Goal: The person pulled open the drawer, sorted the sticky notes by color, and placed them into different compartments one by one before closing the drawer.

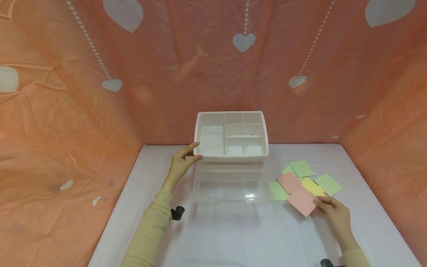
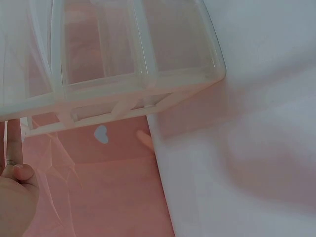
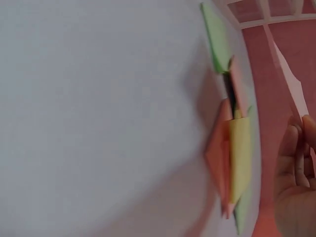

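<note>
A storage box with a white compartmented top tray (image 1: pixel 212 139) and clear plastic body (image 1: pixel 230 181) stands at the middle of the table. My left hand (image 1: pixel 180 163) grips the tray's near left corner, thumb at the front rim and fingers at the side. In the left wrist view, fingers (image 2: pixel 15 143) reach up to the box's edge. My right hand (image 1: pixel 335 215) pinches a pink paper note (image 1: pixel 301 201) by its corner, raised above the other notes. Around it lie another pink note (image 1: pixel 287 181), a yellow note (image 1: pixel 311 186) and several green notes (image 1: pixel 301 168).
The white tabletop (image 1: pixel 227 241) meets an orange-pink cloth backdrop (image 1: pixel 207 74) with pale hearts at the back and both sides. The loose notes lie just right of the box. A black strap piece (image 1: pixel 178 213) shows at the left sleeve.
</note>
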Demonstrator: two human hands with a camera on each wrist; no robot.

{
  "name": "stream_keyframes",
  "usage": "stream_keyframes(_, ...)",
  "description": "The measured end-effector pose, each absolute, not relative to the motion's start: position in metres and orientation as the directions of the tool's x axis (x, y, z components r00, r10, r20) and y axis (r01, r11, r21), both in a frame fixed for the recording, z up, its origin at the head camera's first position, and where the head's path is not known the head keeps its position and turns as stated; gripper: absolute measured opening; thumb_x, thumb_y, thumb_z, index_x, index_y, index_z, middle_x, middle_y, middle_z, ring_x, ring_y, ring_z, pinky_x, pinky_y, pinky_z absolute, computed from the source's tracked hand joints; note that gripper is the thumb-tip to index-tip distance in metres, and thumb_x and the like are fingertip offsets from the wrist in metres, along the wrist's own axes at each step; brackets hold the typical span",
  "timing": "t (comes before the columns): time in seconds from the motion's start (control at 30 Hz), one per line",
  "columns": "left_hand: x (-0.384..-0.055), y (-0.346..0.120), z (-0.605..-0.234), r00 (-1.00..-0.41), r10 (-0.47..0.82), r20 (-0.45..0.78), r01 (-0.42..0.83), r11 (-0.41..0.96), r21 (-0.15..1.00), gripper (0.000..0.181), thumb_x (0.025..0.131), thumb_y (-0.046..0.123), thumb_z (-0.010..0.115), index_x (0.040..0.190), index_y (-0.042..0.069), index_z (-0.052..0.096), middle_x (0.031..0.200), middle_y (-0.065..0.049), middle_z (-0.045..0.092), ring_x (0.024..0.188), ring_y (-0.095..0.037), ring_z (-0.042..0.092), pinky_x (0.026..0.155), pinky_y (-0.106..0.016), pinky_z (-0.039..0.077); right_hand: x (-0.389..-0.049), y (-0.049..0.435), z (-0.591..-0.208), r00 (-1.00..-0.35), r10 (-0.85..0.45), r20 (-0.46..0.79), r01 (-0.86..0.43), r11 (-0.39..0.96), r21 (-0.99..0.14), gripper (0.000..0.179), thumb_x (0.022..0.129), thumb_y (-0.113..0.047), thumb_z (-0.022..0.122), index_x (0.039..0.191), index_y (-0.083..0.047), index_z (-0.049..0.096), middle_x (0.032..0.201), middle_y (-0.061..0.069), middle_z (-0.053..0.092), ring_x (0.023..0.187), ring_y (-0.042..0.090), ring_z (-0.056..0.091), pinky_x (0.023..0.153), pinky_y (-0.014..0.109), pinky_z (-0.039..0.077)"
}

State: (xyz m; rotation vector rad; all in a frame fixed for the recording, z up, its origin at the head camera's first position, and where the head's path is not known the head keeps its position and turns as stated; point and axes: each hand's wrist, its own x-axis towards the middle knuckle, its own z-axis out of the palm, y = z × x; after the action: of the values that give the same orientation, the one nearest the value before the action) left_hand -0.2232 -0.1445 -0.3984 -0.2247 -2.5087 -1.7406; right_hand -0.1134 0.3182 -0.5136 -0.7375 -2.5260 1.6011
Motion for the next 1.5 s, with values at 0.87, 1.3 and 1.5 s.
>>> stream_keyframes(0.87, -0.242, -0.151, -0.428, -0.981, 0.067, 0.182, 0.193, 0.347, 0.918, 0.049, 0.078, 0.036, 0.074, 0.125, 0.033, 0.059, 0.129, -0.001, 0.056, 0.107, -0.023, 0.055, 0.102, -0.049, 0.032, -0.144, 0.283, -0.464, -0.923, 0.35, 0.159, -0.268, -0.291, -0.918, 0.02, 0.081, 0.006, 0.066, 0.101, 0.005, 0.069, 0.086, 0.002, 0.073, 0.071, 0.011, 0.068, 0.066, 0.022, 0.055)
stream_keyframes(1.3, -0.236, -0.148, -0.415, -0.988, 0.07, 0.139, 0.154, 0.338, 0.928, 0.05, 0.081, 0.022, 0.072, 0.129, 0.022, 0.057, 0.134, -0.007, 0.053, 0.111, -0.029, 0.053, 0.102, -0.048, 0.033, -0.154, 0.214, -0.407, -0.963, 0.239, 0.127, -0.188, -0.255, -0.948, 0.017, 0.083, 0.005, 0.064, 0.084, -0.01, 0.073, 0.078, -0.004, 0.07, 0.069, 0.007, 0.066, 0.065, 0.019, 0.054)
stream_keyframes(1.5, -0.231, -0.146, -0.408, -0.988, 0.068, 0.138, 0.153, 0.339, 0.928, 0.05, 0.082, 0.018, 0.071, 0.129, 0.017, 0.056, 0.131, -0.013, 0.054, 0.11, -0.033, 0.053, 0.099, -0.047, 0.033, -0.163, 0.194, -0.402, -0.978, 0.172, 0.122, -0.139, -0.091, -0.986, 0.009, 0.082, -0.006, 0.07, 0.085, -0.014, 0.07, 0.077, -0.01, 0.069, 0.068, 0.005, 0.067, 0.068, 0.02, 0.054)
